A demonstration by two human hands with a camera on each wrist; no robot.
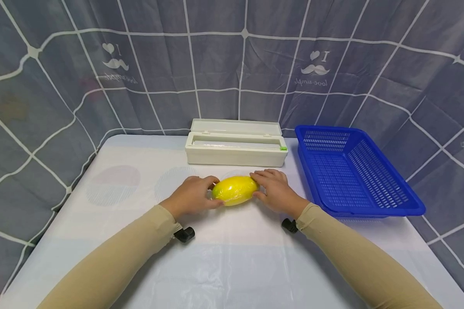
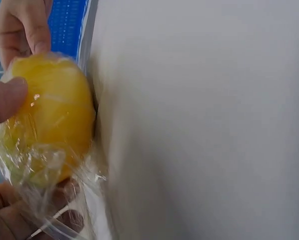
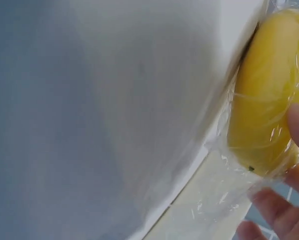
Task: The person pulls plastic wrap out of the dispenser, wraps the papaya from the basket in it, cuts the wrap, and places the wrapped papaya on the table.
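A yellow mango (image 1: 236, 190) with a greenish left end lies crosswise between both hands over the table. Clear cling film (image 2: 49, 160) covers it, crinkled and shiny, with loose film bunched at its left end. My left hand (image 1: 195, 194) grips that end, thumb on the near side and fingers on the far side. At the other end, my right hand (image 1: 275, 189) holds the mango between thumb and fingers. In the right wrist view a dark stem spot shows through the film, and more loose film spreads by the fingertips (image 3: 267, 200).
Behind the mango stands a white cling film box (image 1: 236, 155), its lid raised and a roll inside. A blue plastic basket (image 1: 355, 171) sits at the right of the white-covered table (image 1: 232, 266). Grey checked curtains (image 1: 216, 60) enclose the back and sides.
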